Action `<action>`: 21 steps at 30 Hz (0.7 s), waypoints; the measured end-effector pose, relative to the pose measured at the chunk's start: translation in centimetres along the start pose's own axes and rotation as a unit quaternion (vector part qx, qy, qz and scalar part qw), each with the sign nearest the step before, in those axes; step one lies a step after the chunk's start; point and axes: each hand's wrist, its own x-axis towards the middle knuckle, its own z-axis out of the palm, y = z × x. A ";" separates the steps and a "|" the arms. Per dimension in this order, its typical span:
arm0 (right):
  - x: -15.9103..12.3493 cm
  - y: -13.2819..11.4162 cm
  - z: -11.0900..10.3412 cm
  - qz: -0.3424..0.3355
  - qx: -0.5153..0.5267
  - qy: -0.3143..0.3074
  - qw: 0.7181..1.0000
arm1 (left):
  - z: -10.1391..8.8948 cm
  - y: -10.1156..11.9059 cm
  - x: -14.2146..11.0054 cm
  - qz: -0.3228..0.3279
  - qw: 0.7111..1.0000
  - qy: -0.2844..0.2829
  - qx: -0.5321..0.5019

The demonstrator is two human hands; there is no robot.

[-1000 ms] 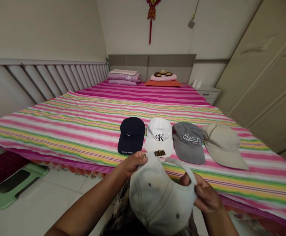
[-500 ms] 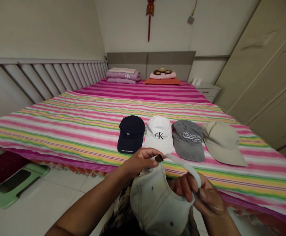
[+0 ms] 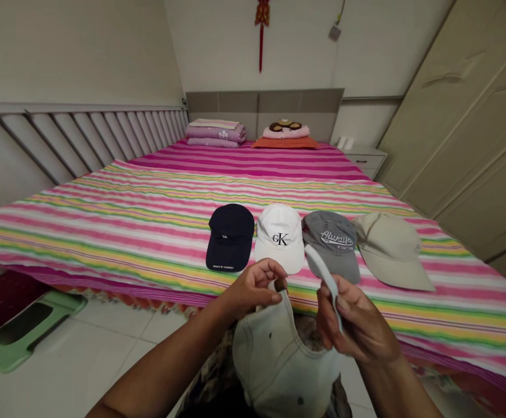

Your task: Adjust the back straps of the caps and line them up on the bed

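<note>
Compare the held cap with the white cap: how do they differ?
The left hand and right hand grip the held cap; the white cap lies on the bed. The held cap shows its back, strap unfastened; the white cap shows its lettered front. Both are pale.

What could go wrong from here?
The left hand holds the pale cap at its edge by the buckle; it might slip if that pinch loosens.

The strap's end sticks up free above the right hand; it could twist.

The white cap lies just beyond the hands and might get nudged.
</note>
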 end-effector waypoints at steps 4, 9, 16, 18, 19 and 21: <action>0.3 -0.2 -0.2 -0.003 -0.013 -0.005 1.000 | 0.4 0.1 -0.1 0.029 0.995 0.062 0.071; 0.4 -0.8 0.4 -0.009 -0.011 0.008 1.000 | 0.2 0.5 -0.4 0.119 0.940 0.061 0.315; 0.5 -1.0 0.8 0.028 -0.057 0.048 0.997 | 0.0 1.7 -1.0 0.211 0.866 0.032 0.451; 0.6 -0.6 0.6 0.042 -0.062 0.064 0.995 | 0.1 1.8 -1.2 0.213 0.879 0.050 0.423; 0.6 -0.5 0.4 0.051 -0.064 0.072 0.994 | 0.1 1.7 -1.2 0.212 0.886 0.058 0.409; 0.7 -0.2 0.2 0.067 -0.064 0.086 0.992 | 0.0 1.7 -1.3 0.209 0.895 0.069 0.389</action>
